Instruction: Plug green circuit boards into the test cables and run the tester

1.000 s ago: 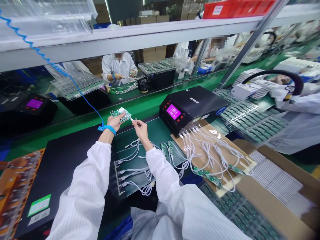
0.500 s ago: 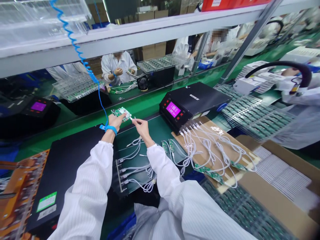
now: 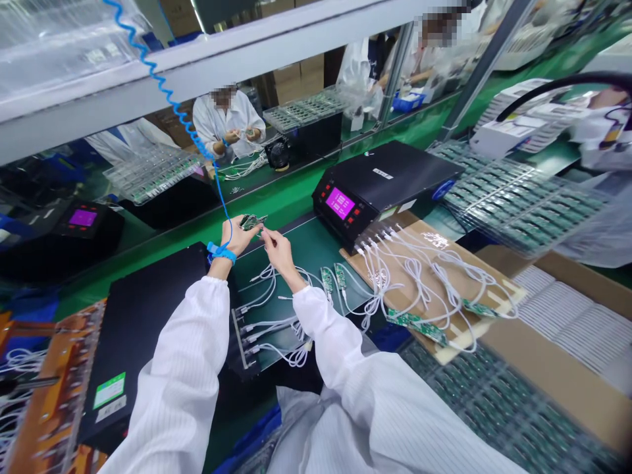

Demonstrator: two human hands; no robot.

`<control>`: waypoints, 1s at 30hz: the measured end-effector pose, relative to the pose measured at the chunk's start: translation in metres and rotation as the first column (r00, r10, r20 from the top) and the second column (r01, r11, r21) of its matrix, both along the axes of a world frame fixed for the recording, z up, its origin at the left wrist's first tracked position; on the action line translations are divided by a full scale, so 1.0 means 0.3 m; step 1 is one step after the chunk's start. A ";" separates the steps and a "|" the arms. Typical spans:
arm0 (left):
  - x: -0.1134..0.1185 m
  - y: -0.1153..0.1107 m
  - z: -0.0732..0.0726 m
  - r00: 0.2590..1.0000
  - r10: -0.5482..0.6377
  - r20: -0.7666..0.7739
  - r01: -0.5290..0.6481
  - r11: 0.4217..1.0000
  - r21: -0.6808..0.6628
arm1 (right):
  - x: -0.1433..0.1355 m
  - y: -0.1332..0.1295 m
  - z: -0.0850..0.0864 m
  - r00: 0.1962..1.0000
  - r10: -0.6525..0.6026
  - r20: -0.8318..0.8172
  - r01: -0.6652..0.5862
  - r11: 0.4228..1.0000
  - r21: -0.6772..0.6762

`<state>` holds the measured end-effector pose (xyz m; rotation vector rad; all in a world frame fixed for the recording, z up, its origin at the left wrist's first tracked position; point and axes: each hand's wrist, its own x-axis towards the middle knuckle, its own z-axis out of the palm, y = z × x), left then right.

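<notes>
Gripping a circuit board (image 3: 251, 222) in the left hand (image 3: 236, 237), pinching at its edge with the right hand (image 3: 278, 251)

Held up over the green bench (image 3: 307, 245), tilted almost edge-on in a thumb-and-finger grasp. Seems to be at a step of close fingertip work along the board's edge; calls, by the look of it, for a steady left hold and careful lining-up on the right. Cannot tell if holding anything between right finger and thumb: too small, partly covered. Hard to make out, too: the board's turned-away face, and any second board behind it.

Just behind the left hand, a blue strap (image 3: 222, 253) with a coiled cord (image 3: 162, 84). Below, white cables (image 3: 297, 359) running from a rail (image 3: 239, 339). Off to the right, two small green boards (image 3: 326, 280), then a black box (image 3: 402, 164) with a lit screen (image 3: 340, 203), too tiny to read. Across the bench, a co-worker (image 3: 222, 125), hidden below the chest.
</notes>
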<state>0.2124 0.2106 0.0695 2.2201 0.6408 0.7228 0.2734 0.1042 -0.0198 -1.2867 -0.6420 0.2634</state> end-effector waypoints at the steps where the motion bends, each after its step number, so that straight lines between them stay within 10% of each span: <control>1: 0.001 0.000 -0.001 1.000 -0.010 -0.010 0.010 1.000 0.020 | -0.006 -0.006 0.006 0.999 -0.021 -0.040 0.022 1.000 0.020; 30: 0.022 -0.095 -0.038 0.996 0.084 -0.020 -0.084 0.996 0.018 | 0.019 -0.027 0.028 0.983 -0.159 -0.087 0.162 0.987 0.022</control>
